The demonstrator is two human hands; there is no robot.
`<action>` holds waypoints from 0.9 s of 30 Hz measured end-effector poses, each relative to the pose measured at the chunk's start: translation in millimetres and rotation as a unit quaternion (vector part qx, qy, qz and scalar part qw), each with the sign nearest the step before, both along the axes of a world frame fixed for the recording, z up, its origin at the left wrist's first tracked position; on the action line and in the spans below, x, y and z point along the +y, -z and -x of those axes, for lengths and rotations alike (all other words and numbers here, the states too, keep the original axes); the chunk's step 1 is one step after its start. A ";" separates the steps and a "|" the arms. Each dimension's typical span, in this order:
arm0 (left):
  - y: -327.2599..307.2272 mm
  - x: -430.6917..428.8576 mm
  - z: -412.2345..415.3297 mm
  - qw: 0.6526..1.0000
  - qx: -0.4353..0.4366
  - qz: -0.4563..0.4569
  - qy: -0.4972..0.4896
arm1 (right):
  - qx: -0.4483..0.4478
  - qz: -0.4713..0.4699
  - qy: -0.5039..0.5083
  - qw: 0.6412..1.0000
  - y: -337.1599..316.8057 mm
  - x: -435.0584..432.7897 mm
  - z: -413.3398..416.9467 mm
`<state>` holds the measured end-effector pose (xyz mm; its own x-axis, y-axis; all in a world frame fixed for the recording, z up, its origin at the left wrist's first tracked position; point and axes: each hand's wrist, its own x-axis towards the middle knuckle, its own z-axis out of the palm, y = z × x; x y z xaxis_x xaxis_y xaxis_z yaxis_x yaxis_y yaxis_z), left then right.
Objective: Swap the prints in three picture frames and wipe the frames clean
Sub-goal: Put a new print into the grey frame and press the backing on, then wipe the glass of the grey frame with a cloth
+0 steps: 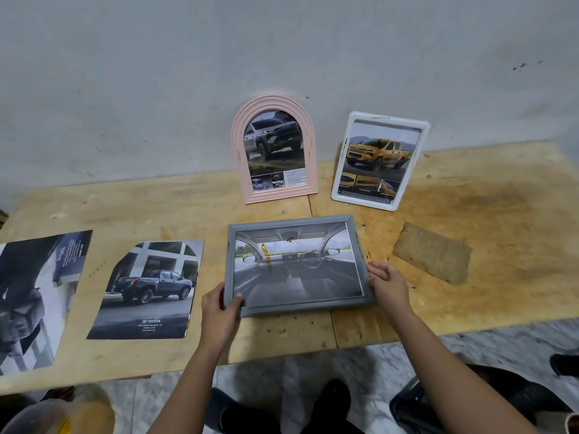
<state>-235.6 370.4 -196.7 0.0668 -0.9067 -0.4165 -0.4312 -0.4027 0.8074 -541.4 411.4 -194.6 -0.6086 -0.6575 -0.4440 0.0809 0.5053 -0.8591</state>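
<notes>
Grey rectangular plastic picture frame [296,266] gripped by both hands, left hand [219,311], right hand [390,285], over stained plywood tabletop [501,214], grey scuffed wall [156,73] behind

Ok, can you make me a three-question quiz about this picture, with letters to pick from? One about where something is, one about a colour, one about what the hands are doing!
1. Where is the pink arched frame?
A. Flat on the floor
B. Standing at the wall, left of the white frame
C. In the person's lap

2. What colour is the truck in the white frame?
A. Yellow
B. Red
C. Green

3. What is happening with the grey frame?
A. It lies alone, untouched
B. It hangs on the wall
C. The left hand and right hand have a grip on its two ends

Answers: 1 B, it stands upright by the wall; 2 A, the print shows a yellow pickup; 3 C, fingers wrap both short sides.
</notes>
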 end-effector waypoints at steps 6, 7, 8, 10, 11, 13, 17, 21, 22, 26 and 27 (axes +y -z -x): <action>11.4 10.7 9.7 0.995 -0.090 0.035 0.039 | 0.113 0.008 -0.009 0.993 -10.3 -8.8 19.5; 14.2 12.6 10.4 0.994 -0.092 0.034 0.041 | 0.144 0.006 0.002 0.990 -11.2 -10.9 27.2; 16.0 15.0 11.4 0.994 -0.091 0.030 0.043 | 0.178 0.000 0.008 0.984 -10.8 -12.7 36.0; 19.9 18.6 12.6 0.993 -0.092 0.040 0.054 | 0.246 -0.040 -0.007 0.968 -5.0 -15.4 53.5; 22.2 19.9 12.5 0.992 -0.098 0.049 0.060 | 0.272 -0.075 -0.028 0.959 -0.5 -16.3 61.0; 25.5 20.3 13.6 0.990 -0.112 0.059 0.064 | 0.305 -0.148 -0.082 0.937 7.9 -16.5 70.4; 28.5 21.9 18.7 0.988 -0.127 0.073 0.045 | 0.372 -0.234 -0.124 0.890 21.7 -16.4 70.1; 30.4 23.3 18.4 0.989 -0.124 0.074 0.040 | 0.421 -0.222 -0.066 0.877 25.3 -21.3 70.0; 31.1 23.4 18.6 0.989 -0.123 0.074 0.038 | 0.421 -0.222 -0.048 0.878 25.5 -24.0 70.9; 31.2 22.9 20.7 0.988 -0.132 0.079 0.033 | 0.408 -0.237 -0.013 0.882 19.7 -35.0 71.1; 31.1 22.8 20.6 0.987 -0.133 0.079 0.032 | 0.407 -0.240 -0.015 0.881 18.5 -35.9 70.1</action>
<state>-256.2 393.2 -227.8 0.0956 -0.9647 -0.2453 -0.6565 -0.2463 0.7130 -611.5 375.6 -213.1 -0.8398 -0.5338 -0.0987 -0.4828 0.8176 -0.3136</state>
